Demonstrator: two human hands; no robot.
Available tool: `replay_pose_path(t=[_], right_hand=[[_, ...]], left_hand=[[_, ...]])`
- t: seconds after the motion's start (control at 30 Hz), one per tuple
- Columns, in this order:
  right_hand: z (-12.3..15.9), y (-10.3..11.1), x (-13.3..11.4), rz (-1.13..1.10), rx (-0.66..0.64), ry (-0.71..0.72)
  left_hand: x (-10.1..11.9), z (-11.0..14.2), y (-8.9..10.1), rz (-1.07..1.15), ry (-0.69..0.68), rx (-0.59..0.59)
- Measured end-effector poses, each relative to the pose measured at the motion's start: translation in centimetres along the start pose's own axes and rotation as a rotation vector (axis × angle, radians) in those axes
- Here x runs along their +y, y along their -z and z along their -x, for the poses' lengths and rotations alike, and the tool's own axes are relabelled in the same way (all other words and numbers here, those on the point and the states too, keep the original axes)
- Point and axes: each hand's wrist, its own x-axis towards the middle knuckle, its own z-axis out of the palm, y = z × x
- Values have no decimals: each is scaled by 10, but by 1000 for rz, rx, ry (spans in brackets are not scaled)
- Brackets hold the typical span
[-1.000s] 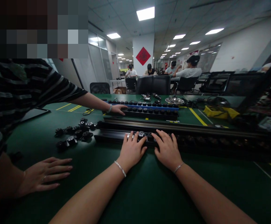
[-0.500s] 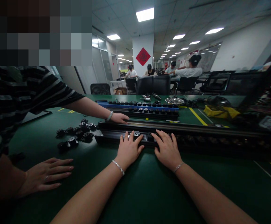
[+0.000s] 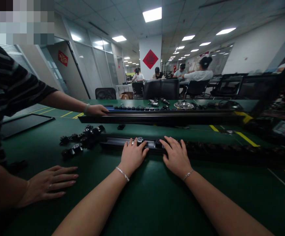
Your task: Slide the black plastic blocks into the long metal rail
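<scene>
A long black rail (image 3: 113, 144) lies across the table, its channel showing a pale metal inside. My left hand (image 3: 133, 153) is curled over it, fingers around a small black part with a silver top (image 3: 140, 140) seated in the channel, thumb on the near side. Just to the right, my right hand (image 3: 178, 157) grips the rail from above, fingers spread over the top and thumb at the front. By its fingertips is another dark part (image 3: 157, 143). More dark parts fill the rail to the right, poorly lit.
A co-worker's hand (image 3: 97, 109) holds up one end of a second black rail (image 3: 157, 117); their other hand (image 3: 50, 183) lies flat at left. Loose black parts (image 3: 77, 149) sit left of my rail. Behind are a metal dish (image 3: 183, 106) and a dark tablet-like panel (image 3: 29, 124).
The co-worker has raised the second rail and drawn it away from mine, leaning back to the left. My left hand and the silver-topped part have shifted slightly left. My right hand stays put.
</scene>
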Motion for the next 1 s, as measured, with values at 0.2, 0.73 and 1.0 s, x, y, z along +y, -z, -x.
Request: replay_pose_path(t=[0.2, 0.73, 1.0], right_hand=[[0, 1, -1, -8, -6, -10], [0, 1, 0, -9, 0, -8], [0, 3, 0, -1, -7, -3]], left_hand=[[-4, -2, 1, -5, 7, 1], [-13, -7, 5, -3, 65, -34], [-24, 3, 9, 26, 34, -48]])
